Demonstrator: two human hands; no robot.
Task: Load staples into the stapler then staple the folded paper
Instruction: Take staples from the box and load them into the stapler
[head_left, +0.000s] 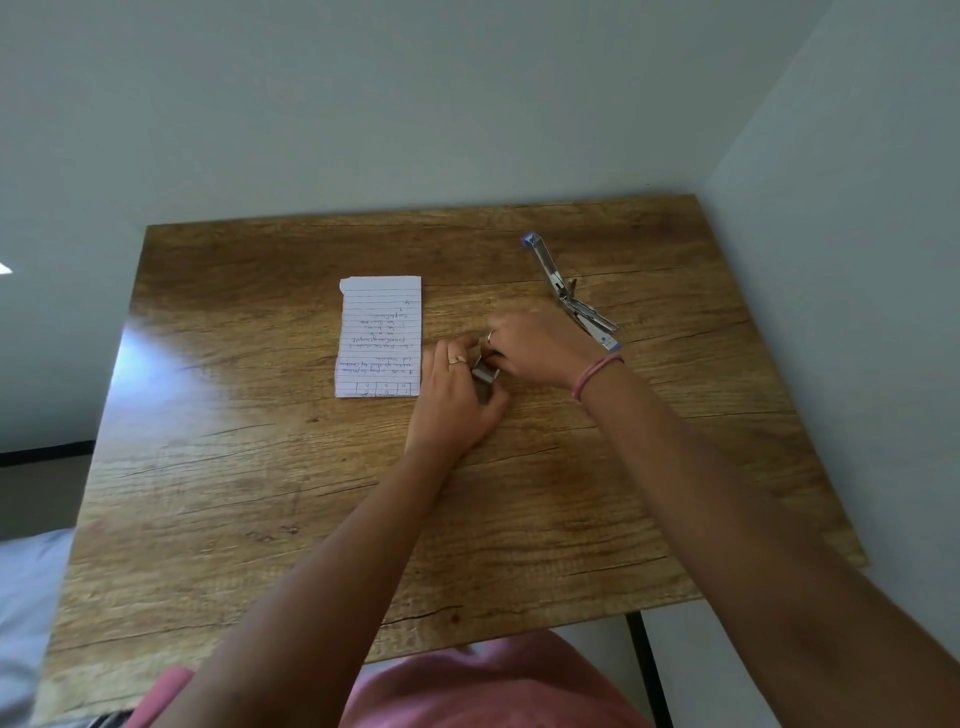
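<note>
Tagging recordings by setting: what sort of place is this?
Probably a home or small office corner: a wooden table against plain walls, with a handwritten paper and an open stapler.

Both forearms are bare, and a pink garment (498, 686) shows at 6 o'clock. The left hand (457, 395) wears a ring with a stone. The right hand (540, 348) has a plain ring and pink wrist bands (592, 375).

Folded paper (379, 338) lying flat near the middle of the bench (260, 467), opened stapler (569, 293) well to its right and farther back, small staple box (485, 371) between them, just right of the paper, both hands meeting on it
</note>
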